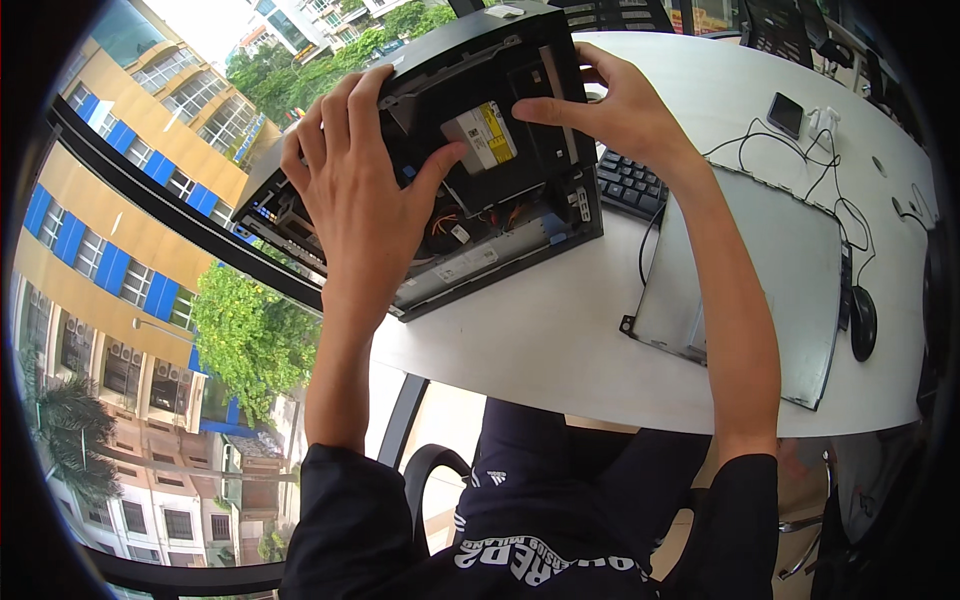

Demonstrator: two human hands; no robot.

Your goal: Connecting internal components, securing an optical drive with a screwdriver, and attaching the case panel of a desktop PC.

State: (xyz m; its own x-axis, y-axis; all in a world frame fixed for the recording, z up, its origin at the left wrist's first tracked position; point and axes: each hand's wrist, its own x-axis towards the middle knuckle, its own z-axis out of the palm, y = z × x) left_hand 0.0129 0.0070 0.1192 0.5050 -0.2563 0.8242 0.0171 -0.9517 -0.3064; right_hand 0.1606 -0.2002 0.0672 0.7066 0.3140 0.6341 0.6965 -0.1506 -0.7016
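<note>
L hand (365, 175): spread-fingered on PC case (465, 80), upper ctr.
R hand (610, 105): gripping case R edge.
Metal panel (790, 270): flat on tbl (520, 350), R.

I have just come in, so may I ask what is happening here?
A person has the left hand on the left side of an opened black computer case and the right hand at its right edge. A flat metal panel lies on the right, with a keyboard and mouse near it on the white table.
</note>
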